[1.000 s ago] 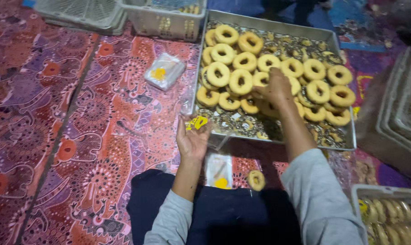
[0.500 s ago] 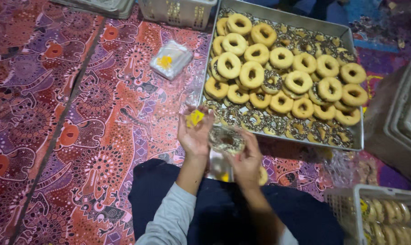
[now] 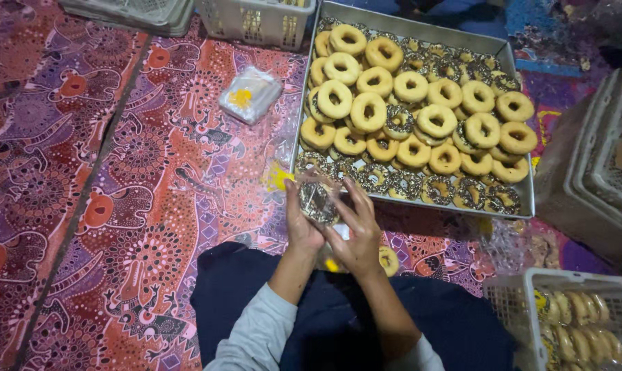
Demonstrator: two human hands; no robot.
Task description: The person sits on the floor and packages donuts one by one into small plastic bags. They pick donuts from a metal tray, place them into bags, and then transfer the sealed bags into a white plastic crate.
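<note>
Clear plastic wrap crinkles between both hands: the left hand [image 3: 301, 223] cups a chocolate-sprinkled doughnut [image 3: 317, 202] inside a small clear bag [image 3: 323, 187], fingers closed around its underside, while the right hand [image 3: 360, 230] presses in from the right with fingers spread against the plastic. The bagged doughnut sits just in front of the near left corner of the metal tray [image 3: 519, 207]. A slip seems possible here, since the thin film could tear or the sprinkles smear if the fingers squeeze harder. One plain ring doughnut [image 3: 389, 261] lies on the lap by the right wrist. On the tray I count roughly twenty plain rings piled over a layer of sprinkled ones; their exact number is hidden. One wrapped packet [image 3: 250, 94] lies on the patterned floor mat [image 3: 119, 206] to the left. One basket [image 3: 572, 323] of bagged doughnuts stands near right, two more baskets [image 3: 256, 20] far left.
</note>
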